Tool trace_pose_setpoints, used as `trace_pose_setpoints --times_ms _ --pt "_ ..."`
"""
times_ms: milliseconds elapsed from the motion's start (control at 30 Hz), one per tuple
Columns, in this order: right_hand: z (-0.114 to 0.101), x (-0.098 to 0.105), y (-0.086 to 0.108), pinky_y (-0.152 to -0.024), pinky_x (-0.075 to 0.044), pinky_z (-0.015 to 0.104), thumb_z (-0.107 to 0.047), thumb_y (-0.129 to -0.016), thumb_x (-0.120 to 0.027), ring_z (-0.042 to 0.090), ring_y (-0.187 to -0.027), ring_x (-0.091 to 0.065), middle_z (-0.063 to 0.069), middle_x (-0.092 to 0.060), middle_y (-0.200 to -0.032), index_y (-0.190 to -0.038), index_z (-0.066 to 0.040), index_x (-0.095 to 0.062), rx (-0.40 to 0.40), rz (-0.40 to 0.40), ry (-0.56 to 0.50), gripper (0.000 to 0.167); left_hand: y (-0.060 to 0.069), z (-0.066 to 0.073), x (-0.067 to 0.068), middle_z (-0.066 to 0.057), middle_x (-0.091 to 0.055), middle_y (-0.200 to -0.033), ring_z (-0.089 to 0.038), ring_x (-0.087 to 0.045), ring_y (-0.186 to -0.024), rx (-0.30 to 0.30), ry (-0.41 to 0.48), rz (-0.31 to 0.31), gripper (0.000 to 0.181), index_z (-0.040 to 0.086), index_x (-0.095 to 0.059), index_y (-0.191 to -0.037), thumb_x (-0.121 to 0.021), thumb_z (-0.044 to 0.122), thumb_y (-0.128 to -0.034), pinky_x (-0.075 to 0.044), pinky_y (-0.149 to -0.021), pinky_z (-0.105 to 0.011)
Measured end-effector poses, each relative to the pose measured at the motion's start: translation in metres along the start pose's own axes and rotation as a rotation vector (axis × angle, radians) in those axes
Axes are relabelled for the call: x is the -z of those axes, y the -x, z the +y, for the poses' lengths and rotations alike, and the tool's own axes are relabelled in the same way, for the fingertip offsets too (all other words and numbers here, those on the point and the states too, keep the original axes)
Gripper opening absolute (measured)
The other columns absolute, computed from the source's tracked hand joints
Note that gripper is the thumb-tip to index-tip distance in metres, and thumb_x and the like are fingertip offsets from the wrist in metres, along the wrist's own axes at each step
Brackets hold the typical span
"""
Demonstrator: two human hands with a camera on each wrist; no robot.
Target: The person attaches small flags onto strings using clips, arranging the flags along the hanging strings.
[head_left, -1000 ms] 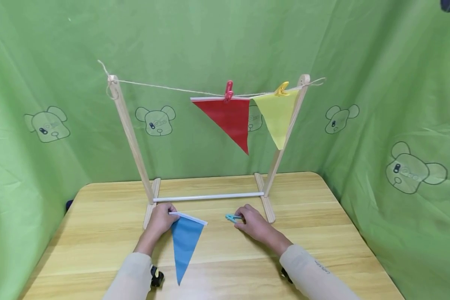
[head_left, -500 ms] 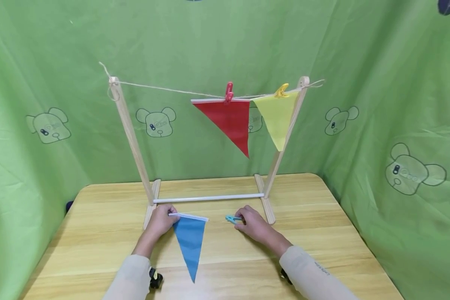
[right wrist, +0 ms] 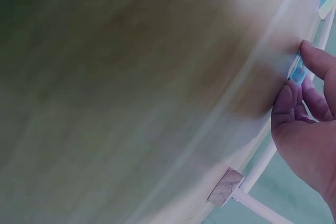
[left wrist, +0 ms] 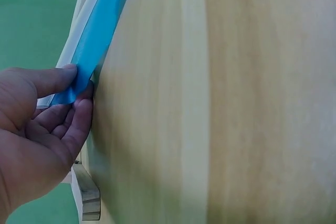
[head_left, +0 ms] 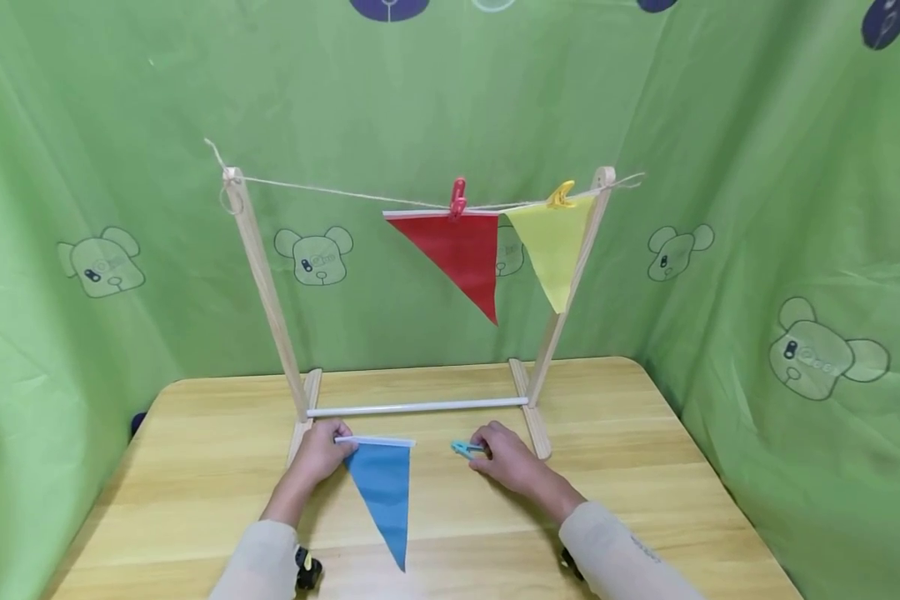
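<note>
A blue triangular pennant (head_left: 386, 487) with a white top edge hangs from my left hand (head_left: 318, 457). Thumb and fingers pinch it at its upper left corner, as the left wrist view shows with the blue cloth (left wrist: 94, 45). To the right, my right hand (head_left: 512, 458) holds a light blue clothespin (head_left: 463, 448) between thumb and fingers, its tip pointing left toward the pennant but apart from it. In the right wrist view the clothespin (right wrist: 297, 72) is partly hidden by the fingers. Above, a red pennant (head_left: 457, 250) and a yellow pennant (head_left: 551, 242) hang on a string (head_left: 345, 193).
A red clothespin (head_left: 458, 197) and a yellow clothespin (head_left: 561, 196) grip the hung pennants. The string runs between two wooden posts (head_left: 266, 292), joined low down by a white rod (head_left: 420, 407). The stand sits on a wooden table (head_left: 607, 467) before a green curtain (head_left: 420, 83).
The blue pennant's lower tip has swung to the right and its top edge has become more level. The head view has tilted up slightly. Both hands keep their holds in nearly the same places.
</note>
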State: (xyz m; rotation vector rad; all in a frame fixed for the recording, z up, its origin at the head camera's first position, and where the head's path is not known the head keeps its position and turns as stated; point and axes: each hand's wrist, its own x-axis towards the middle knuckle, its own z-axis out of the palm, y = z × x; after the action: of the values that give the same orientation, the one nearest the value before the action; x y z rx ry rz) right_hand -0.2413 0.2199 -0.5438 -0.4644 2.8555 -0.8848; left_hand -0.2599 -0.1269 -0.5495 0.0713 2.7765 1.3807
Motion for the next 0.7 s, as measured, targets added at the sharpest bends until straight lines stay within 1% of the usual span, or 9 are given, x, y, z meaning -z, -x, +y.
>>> trace_pose_setpoints --times_ms 267,367,500,600,700 --pt "-0.0009 -0.0012 0.0005 -0.070 -0.048 0.025 -0.015 -0.091 -0.080 0.013 -0.082 -0.051 0.001 -0.055 -0.095 -0.108 -0.007 -0.067 -0.022 0.004 0.001 0.023 -0.0001 -0.0021 -0.0024 -0.005 -0.065 -0.080 -0.018 -0.056 -0.074 0.006 0.012 0.014 0.012 0.004 -0.065 -0.084 -0.076 0.000 -0.0863 -0.047 -0.067 -0.029" --pt "-0.0016 0.0003 0.0005 -0.070 -0.047 0.025 -0.015 -0.092 -0.079 0.014 -0.082 -0.050 0.002 -0.055 -0.095 -0.109 -0.006 -0.067 -0.027 -0.005 -0.003 0.022 0.0001 -0.0016 -0.0021 -0.005 -0.065 -0.080 -0.018 -0.056 -0.073 -0.004 0.017 0.029 0.011 0.004 -0.066 -0.084 -0.076 0.001 -0.0862 -0.047 -0.067 -0.030" --pt "-0.0026 0.0026 0.0013 -0.072 -0.049 0.026 -0.015 -0.093 -0.078 0.014 -0.085 -0.052 0.002 -0.056 -0.098 -0.110 -0.006 -0.067 -0.021 -0.018 -0.006 0.023 0.0009 -0.0021 -0.0019 -0.006 -0.066 -0.079 -0.018 -0.056 -0.073 -0.004 0.030 0.045 0.009 0.003 -0.067 -0.084 -0.075 0.001 -0.0868 -0.047 -0.067 -0.030" --pt "-0.0018 0.0041 0.0023 -0.075 -0.051 0.027 -0.015 -0.092 -0.078 0.013 -0.087 -0.054 0.001 -0.057 -0.100 -0.110 -0.006 -0.067 -0.007 -0.010 0.000 0.022 0.0012 -0.0026 -0.0026 -0.006 -0.067 -0.080 -0.017 -0.056 -0.073 0.005 0.043 0.050 0.008 0.003 -0.069 -0.085 -0.075 0.001 -0.0882 -0.047 -0.068 -0.029" --pt "-0.0010 0.0056 0.0040 -0.076 -0.053 0.027 -0.013 -0.092 -0.078 0.013 -0.088 -0.056 0.000 -0.058 -0.100 -0.109 -0.007 -0.067 0.010 0.006 -0.006 0.021 0.0018 -0.0025 -0.0031 -0.006 -0.067 -0.081 -0.017 -0.057 -0.075 0.000 0.056 0.051 0.006 0.003 -0.069 -0.086 -0.074 0.001 -0.0893 -0.048 -0.069 -0.030"
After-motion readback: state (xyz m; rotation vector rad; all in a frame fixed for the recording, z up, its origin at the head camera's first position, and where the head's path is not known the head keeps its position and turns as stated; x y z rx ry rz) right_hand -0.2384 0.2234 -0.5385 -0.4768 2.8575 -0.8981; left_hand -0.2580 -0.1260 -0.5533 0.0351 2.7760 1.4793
